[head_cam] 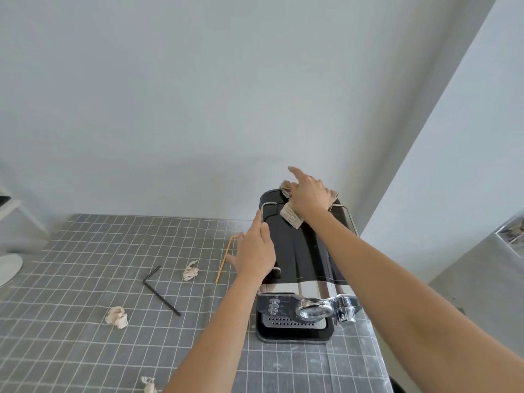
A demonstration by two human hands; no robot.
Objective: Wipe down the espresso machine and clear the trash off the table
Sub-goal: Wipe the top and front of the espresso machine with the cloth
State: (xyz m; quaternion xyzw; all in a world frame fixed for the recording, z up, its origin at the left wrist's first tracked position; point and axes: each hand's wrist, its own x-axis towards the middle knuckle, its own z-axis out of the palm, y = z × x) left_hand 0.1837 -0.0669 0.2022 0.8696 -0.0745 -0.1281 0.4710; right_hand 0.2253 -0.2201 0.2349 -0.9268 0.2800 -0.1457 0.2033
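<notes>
My right hand [307,195] lies palm-down on the beige cloth [292,218], fingers spread flat over it, index lifted & pointing off toward the wall; not gripping, just pressing the cloth onto the rear top of the espresso machine [300,259]. Left hand [255,252] is flat against the machine's left side, fingers straight & together, thumb on the top edge next to the chrome rail.

Machine stands on the worktop [71,336], near its right edge, black top, chrome front w/ portafilter & drip tray facing me.

Trash is all left of the machine on the grey checked cover: one crumpled paper wad [190,272] closest to it, 2nd wad [116,316] further left & nearer me, 3rd wad [149,384] at the bottom edge of view, partly cut off. Yellow straw [224,258] lies just beside the machine, partly behind my left hand. Black straw [160,290], bent, lies between the 1st & 2nd wads.
</notes>
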